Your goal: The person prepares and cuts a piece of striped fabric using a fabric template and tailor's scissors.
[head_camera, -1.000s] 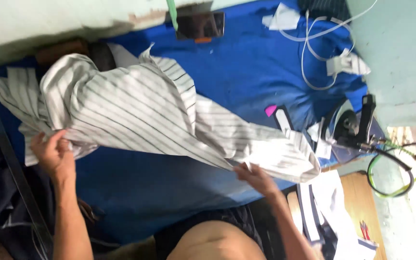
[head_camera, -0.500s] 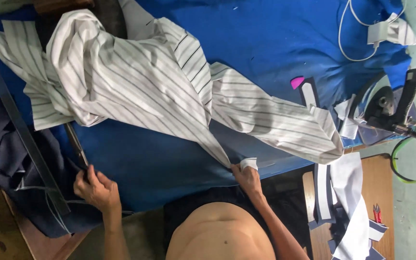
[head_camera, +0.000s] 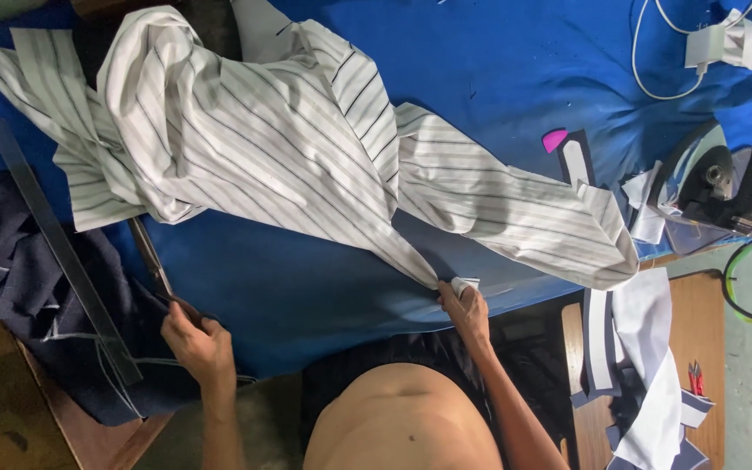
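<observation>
Blue cloth covers the work table (head_camera: 306,287), and on it lies the striped white garment (head_camera: 289,148), bunched high toward the far side with one sleeve trailing off to my right. My right hand (head_camera: 466,306) pinches the garment's near point between closed fingers at the table's front edge. My left hand (head_camera: 198,341), left of the garment, is closed around the handles of the scissors (head_camera: 151,265), whose blades run up under the striped fabric. A second ago that hand gripped the garment's left edge; half a second ago it was already down at the scissors, so the hold has passed from cloth to tool. Further left of the garment a long dark ruler (head_camera: 63,248) lies over navy fabric (head_camera: 10,278); far right stands an iron (head_camera: 724,187).
</observation>
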